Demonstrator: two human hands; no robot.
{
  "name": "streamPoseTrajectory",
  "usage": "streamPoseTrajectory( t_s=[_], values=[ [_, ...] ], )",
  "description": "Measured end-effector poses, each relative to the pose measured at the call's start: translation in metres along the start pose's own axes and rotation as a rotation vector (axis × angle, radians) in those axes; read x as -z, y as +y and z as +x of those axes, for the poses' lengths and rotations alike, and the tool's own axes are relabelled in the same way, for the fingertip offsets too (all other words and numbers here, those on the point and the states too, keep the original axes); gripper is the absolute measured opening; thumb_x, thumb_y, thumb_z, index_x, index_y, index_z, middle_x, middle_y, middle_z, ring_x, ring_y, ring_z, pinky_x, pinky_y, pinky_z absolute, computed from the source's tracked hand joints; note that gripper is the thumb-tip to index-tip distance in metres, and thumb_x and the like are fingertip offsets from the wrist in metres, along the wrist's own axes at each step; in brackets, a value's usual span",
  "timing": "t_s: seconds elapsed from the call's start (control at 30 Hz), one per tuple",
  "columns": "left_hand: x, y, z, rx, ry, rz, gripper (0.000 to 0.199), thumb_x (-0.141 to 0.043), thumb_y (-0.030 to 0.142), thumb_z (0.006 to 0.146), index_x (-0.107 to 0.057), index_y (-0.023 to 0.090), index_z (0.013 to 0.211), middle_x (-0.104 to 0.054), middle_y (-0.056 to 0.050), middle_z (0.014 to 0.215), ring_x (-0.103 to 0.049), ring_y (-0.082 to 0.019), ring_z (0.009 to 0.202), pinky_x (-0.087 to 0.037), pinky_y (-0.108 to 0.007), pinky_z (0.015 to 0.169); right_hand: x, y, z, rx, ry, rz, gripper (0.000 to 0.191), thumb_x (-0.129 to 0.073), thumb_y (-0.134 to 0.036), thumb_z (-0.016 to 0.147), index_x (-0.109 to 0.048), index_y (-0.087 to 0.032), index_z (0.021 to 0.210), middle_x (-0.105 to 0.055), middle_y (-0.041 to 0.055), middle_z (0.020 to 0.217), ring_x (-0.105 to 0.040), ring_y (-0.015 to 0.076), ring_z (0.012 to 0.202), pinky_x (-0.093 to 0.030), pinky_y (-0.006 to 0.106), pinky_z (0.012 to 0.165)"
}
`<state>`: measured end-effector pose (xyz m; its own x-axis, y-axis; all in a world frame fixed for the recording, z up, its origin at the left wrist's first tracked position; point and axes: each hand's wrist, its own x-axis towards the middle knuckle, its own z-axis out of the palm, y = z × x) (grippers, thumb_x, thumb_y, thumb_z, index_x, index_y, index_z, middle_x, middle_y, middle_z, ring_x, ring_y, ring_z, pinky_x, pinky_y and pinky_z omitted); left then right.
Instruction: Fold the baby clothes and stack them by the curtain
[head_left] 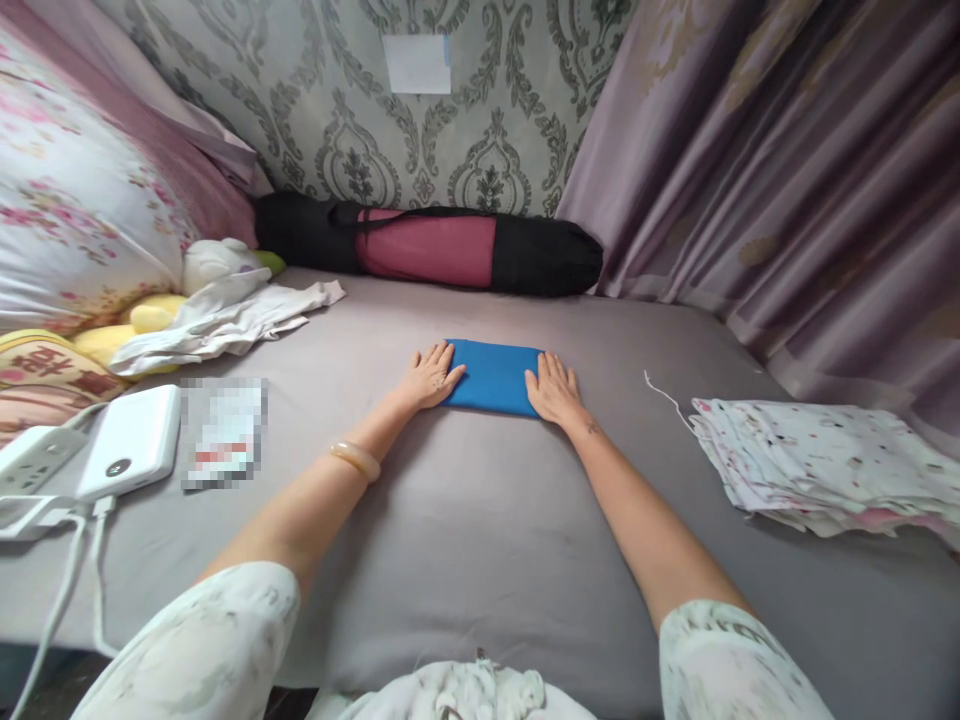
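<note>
A flat blue rectangle (493, 377), perhaps folded cloth, lies on the grey bed sheet (495, 530). At its left edge my left hand (433, 376) rests flat, fingers stretched out and partly over the edge. My right hand (553, 388) lies on the right edge in the same way, its fingers pointing away from me. Both hands are open and touch the blue piece without gripping it. A pale bangle (355, 461) circles my left forearm.
Folded patterned white cloth (817, 460) lies to the right. On the left are a white power bank (131, 440), a power strip (37, 455), cables and a blurred packet (225, 430). Behind them sit plush toys and crumpled white fabric (232, 320). A black and red long bag (427, 245) lines the wall.
</note>
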<state>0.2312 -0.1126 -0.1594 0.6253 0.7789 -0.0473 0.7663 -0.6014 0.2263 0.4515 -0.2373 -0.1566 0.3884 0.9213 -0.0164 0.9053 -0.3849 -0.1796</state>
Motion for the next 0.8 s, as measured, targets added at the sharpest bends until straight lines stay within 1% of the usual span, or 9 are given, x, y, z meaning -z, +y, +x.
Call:
streamPoseTrajectory(
  t_s=[0.1,0.17,0.23,0.33,0.43,0.53,0.67,0.73,0.8],
  values=[
    [0.009,0.015,-0.005,0.037,0.01,0.024,0.07,-0.016,0.052,0.099,-0.023,0.009,0.154,-0.018,-0.013,0.161,-0.014,-0.03,0.149,-0.012,-0.054,0.119,0.005,-0.012,-0.003,-0.013,0.058,-0.039,0.064,-0.017,-0.039,0.1,-0.026,-0.003,0.152,-0.021,0.017,0.16,-0.016,0.0282,0.148,-0.01,0.053,0.118],
    [0.011,0.032,-0.01,0.067,0.086,0.048,0.068,-0.015,0.049,0.099,-0.026,0.007,0.152,-0.02,-0.015,0.161,-0.013,-0.031,0.149,-0.01,-0.055,0.119,0.006,-0.027,-0.008,0.005,0.127,-0.06,0.063,-0.019,-0.037,0.1,-0.028,-0.001,0.151,-0.021,0.0175,0.16,-0.014,0.0289,0.148,-0.007,0.054,0.118],
    [0.008,0.049,-0.015,0.03,0.165,0.074,0.066,-0.015,0.045,0.099,-0.028,0.007,0.151,-0.024,-0.015,0.16,-0.014,-0.029,0.149,-0.008,-0.051,0.12,0.004,-0.045,-0.014,0.06,0.156,-0.062,0.062,-0.019,-0.035,0.1,-0.028,-0.002,0.151,-0.02,0.0161,0.16,-0.013,0.0277,0.148,-0.006,0.052,0.119],
    [-0.006,0.065,-0.02,-0.037,0.155,0.102,0.063,-0.017,0.04,0.099,-0.032,0.006,0.15,-0.027,-0.015,0.158,-0.016,-0.027,0.149,-0.007,-0.047,0.121,-0.004,-0.065,-0.021,0.122,0.11,-0.059,0.06,-0.02,-0.032,0.099,-0.029,-0.003,0.151,-0.021,0.0144,0.16,-0.014,0.026,0.149,-0.006,0.049,0.119],
    [-0.018,0.065,-0.02,-0.025,0.122,0.099,0.062,-0.018,0.04,0.099,-0.032,0.009,0.151,-0.028,-0.013,0.158,-0.016,-0.026,0.149,-0.01,-0.045,0.121,-0.01,-0.072,-0.025,0.121,0.063,-0.055,0.06,-0.021,-0.031,0.098,-0.03,-0.003,0.151,-0.023,0.0139,0.16,-0.015,0.0257,0.148,-0.009,0.048,0.119],
    [-0.021,0.062,-0.02,-0.017,0.115,0.098,0.063,-0.017,0.041,0.099,-0.031,0.01,0.151,-0.027,-0.012,0.159,-0.015,-0.025,0.149,-0.011,-0.045,0.121,-0.012,-0.07,-0.026,0.117,0.061,-0.047,0.061,-0.021,-0.031,0.098,-0.03,-0.003,0.151,-0.024,0.0136,0.16,-0.015,0.0256,0.148,-0.009,0.048,0.119],
    [-0.014,0.064,-0.019,-0.013,0.076,0.1,0.063,-0.018,0.04,0.099,-0.031,0.006,0.151,-0.025,-0.015,0.159,-0.015,-0.027,0.149,-0.011,-0.047,0.12,-0.007,-0.069,-0.024,0.11,0.021,-0.027,0.061,-0.022,-0.031,0.098,-0.029,-0.003,0.151,-0.023,0.0135,0.16,-0.016,0.0256,0.148,-0.009,0.048,0.12],
    [-0.008,0.066,-0.015,-0.014,0.054,0.09,0.063,-0.02,0.039,0.098,-0.031,0.005,0.15,-0.028,-0.017,0.158,-0.019,-0.029,0.148,-0.014,-0.05,0.119,-0.002,-0.069,-0.018,0.111,-0.017,-0.018,0.061,-0.022,-0.032,0.097,-0.029,-0.003,0.152,-0.023,0.0136,0.16,-0.016,0.0257,0.148,-0.01,0.049,0.119],
    [-0.003,0.066,-0.008,-0.02,0.083,0.078,0.061,-0.023,0.038,0.098,-0.033,0.007,0.149,-0.032,-0.017,0.156,-0.025,-0.03,0.146,-0.016,-0.053,0.118,0.003,-0.066,-0.009,0.131,-0.009,-0.022,0.061,-0.021,-0.031,0.098,-0.029,-0.004,0.152,-0.023,0.0132,0.16,-0.016,0.0251,0.148,-0.009,0.049,0.119]
  ],
)
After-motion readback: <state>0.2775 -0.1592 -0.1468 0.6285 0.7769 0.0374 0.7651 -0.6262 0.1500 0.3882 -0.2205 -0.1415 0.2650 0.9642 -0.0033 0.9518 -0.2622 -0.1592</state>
